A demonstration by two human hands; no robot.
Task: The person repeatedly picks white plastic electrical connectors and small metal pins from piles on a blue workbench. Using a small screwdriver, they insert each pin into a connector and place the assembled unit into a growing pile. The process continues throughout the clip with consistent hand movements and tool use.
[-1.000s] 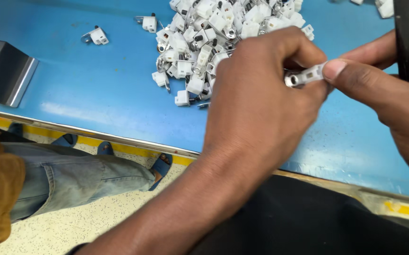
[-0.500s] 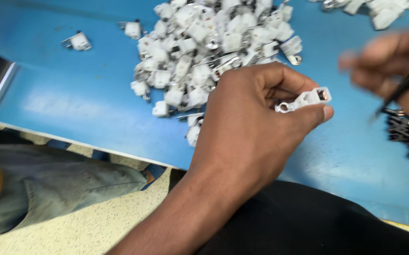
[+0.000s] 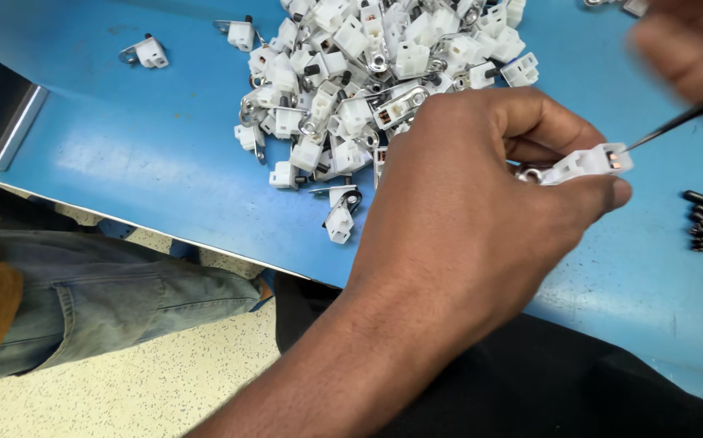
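The left hand [image 3: 465, 219] pinched one white connector [image 3: 591, 162]. The blurred right hand [image 3: 688, 49] gripped a thin black tool [image 3: 676, 122] at its end. A big pile of white connectors [image 3: 367, 81] lay far left, seemingly unworked.

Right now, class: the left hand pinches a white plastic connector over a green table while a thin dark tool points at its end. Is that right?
Not quite. In the head view the table is blue, not green. The left hand does pinch the white plastic connector, and the thin dark tool points at its end.

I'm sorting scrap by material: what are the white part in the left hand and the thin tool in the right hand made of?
White part: looks like matte moulded plastic, opaque, with small metal inserts. Thin tool: probably metal with a dark finish, slender and rigid; motion blur leaves it uncertain.
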